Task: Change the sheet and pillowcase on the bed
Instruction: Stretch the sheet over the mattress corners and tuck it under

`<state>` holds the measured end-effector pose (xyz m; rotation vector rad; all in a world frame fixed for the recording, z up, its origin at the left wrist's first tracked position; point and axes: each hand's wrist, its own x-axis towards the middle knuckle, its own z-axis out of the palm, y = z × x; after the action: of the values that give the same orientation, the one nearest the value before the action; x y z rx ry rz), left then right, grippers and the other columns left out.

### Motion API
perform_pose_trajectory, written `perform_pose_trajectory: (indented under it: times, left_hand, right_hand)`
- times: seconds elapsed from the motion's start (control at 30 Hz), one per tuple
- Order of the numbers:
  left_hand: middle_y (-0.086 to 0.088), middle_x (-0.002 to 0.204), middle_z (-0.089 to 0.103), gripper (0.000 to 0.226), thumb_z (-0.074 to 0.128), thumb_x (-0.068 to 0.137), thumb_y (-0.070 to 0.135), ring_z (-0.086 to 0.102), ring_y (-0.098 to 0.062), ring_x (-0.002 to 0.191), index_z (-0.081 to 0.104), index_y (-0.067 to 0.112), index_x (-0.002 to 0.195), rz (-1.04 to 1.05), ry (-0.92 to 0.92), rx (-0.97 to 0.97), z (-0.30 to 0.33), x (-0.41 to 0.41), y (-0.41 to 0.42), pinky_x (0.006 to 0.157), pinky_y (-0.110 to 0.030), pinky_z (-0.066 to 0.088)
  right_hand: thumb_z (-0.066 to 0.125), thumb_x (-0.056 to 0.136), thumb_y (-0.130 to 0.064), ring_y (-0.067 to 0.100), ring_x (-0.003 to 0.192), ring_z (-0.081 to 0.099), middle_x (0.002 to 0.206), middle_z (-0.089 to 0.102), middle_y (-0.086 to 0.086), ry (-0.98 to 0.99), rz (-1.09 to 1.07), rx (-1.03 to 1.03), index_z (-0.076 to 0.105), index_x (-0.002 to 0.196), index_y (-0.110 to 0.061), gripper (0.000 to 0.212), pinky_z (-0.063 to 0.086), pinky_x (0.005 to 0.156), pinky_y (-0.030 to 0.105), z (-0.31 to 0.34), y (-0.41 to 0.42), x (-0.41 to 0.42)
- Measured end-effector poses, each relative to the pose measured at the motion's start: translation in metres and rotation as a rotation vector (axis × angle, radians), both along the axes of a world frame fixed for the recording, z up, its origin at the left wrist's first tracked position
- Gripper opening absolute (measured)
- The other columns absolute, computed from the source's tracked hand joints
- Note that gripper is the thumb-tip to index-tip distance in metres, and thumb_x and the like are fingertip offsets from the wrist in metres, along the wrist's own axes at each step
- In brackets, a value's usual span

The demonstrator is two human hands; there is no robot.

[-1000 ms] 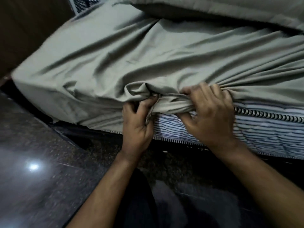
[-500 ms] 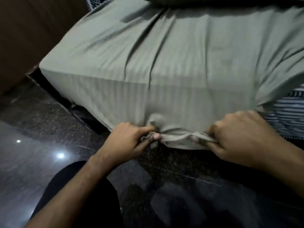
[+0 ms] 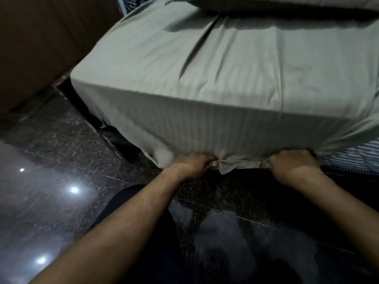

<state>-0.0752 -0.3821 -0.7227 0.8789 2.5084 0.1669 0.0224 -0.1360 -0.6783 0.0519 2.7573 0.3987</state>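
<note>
Nearest, at six o'clock, both forearms reach over the dark floor [image 3: 61, 140]. Left hand [image 3: 194, 163] and right hand [image 3: 291, 163], apart, each grip the bunched hem of the grey-green sheet [image 3: 205, 83], drawn down the mattress [image 3: 352, 160] side. Judging by this, tucking is in hand; next comes pushing the hem under. A pillow [image 3: 287, 5] lies at twelve o'clock.

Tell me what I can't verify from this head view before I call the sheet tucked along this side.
- Fingertips of left hand and right hand: curled into the bunched hem of the grey sheet.
- Underside tuck: hidden below the mattress edge.
- Striped mattress: cut off by the right frame edge, so how far it lies uncovered is unclear.
- Pillow: cropped by the top edge.
</note>
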Motion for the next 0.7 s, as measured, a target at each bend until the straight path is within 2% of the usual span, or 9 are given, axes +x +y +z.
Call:
perform_pose_trajectory:
  times: [0.1,0.23,0.33,0.4,0.43,0.5,0.6,0.7]
  left_hand:
    - [-0.013,0.135,0.059,0.038,0.041,0.105,0.047,0.057,-0.032,0.123,0.056,0.024,0.131,0.003,-0.053,-0.002,-0.014,-0.006,0.006,0.1,-0.041,0.046]
    - [-0.011,0.129,0.063,0.041,0.046,0.099,0.056,0.06,-0.032,0.117,0.057,0.029,0.128,0.01,-0.015,0.054,-0.011,-0.008,0.002,0.097,-0.041,0.05]
    - [-0.007,0.129,0.065,0.04,0.047,0.1,0.054,0.061,-0.029,0.117,0.06,0.031,0.129,0.026,0.04,0.112,-0.001,-0.003,-0.006,0.096,-0.039,0.051]
    - [-0.004,0.13,0.064,0.036,0.049,0.1,0.051,0.061,-0.028,0.116,0.062,0.033,0.128,0.052,0.13,0.147,0.005,0.0,-0.018,0.093,-0.037,0.051]
    - [-0.004,0.128,0.065,0.035,0.05,0.1,0.051,0.062,-0.028,0.114,0.064,0.033,0.126,0.077,0.189,0.158,0.009,0.0,-0.023,0.091,-0.037,0.051]
    - [-0.007,0.123,0.066,0.035,0.052,0.098,0.049,0.063,-0.03,0.11,0.067,0.028,0.122,0.147,0.301,0.176,0.015,0.0,-0.038,0.087,-0.038,0.052]
    - [-0.009,0.119,0.065,0.033,0.056,0.096,0.044,0.063,-0.033,0.108,0.069,0.021,0.116,0.287,0.418,0.202,0.019,-0.002,-0.056,0.086,-0.04,0.054]
    - [-0.015,0.115,0.061,0.033,0.058,0.094,0.038,0.061,-0.037,0.106,0.068,0.014,0.114,0.462,0.452,0.24,0.017,-0.007,-0.074,0.084,-0.044,0.054]
  right_hand:
    - [0.042,0.099,-0.047,0.023,0.122,0.06,0.136,0.061,0.0,0.005,-0.052,-0.009,0.061,0.129,-0.034,0.038,0.047,0.096,0.035,-0.003,0.0,-0.004]
    - [0.05,0.093,-0.054,0.018,0.123,0.058,0.132,0.063,-0.006,0.006,-0.074,0.007,0.059,0.124,-0.035,0.038,0.043,0.101,0.033,-0.011,-0.002,0.016]
    - [0.058,0.088,-0.059,0.019,0.132,0.047,0.14,0.054,-0.004,0.003,-0.124,0.016,0.05,0.134,-0.031,0.054,0.035,0.107,0.038,-0.013,-0.003,0.028]
    - [0.061,0.086,-0.062,0.025,0.134,0.044,0.144,0.047,0.003,-0.037,-0.177,-0.049,0.045,0.139,-0.025,0.066,0.037,0.106,0.039,-0.012,-0.013,0.036]
    - [0.06,0.087,-0.062,0.027,0.132,0.047,0.142,0.047,0.006,-0.048,-0.181,-0.096,0.046,0.137,-0.023,0.065,0.041,0.104,0.039,-0.011,-0.02,0.038]
    - [0.058,0.091,-0.057,0.028,0.123,0.056,0.135,0.053,0.006,-0.002,-0.12,-0.199,0.052,0.128,-0.022,0.051,0.049,0.096,0.037,-0.01,-0.041,0.039]
    - [0.052,0.098,-0.047,0.028,0.118,0.057,0.125,0.054,0.005,0.222,0.085,-0.333,0.056,0.118,-0.02,0.034,0.048,0.091,0.038,-0.009,-0.081,0.026]
    - [0.054,0.097,-0.039,0.024,0.132,0.046,0.142,0.047,0.003,0.305,0.303,-0.415,0.047,0.14,-0.019,0.048,0.041,0.104,0.039,-0.017,-0.119,0.002]
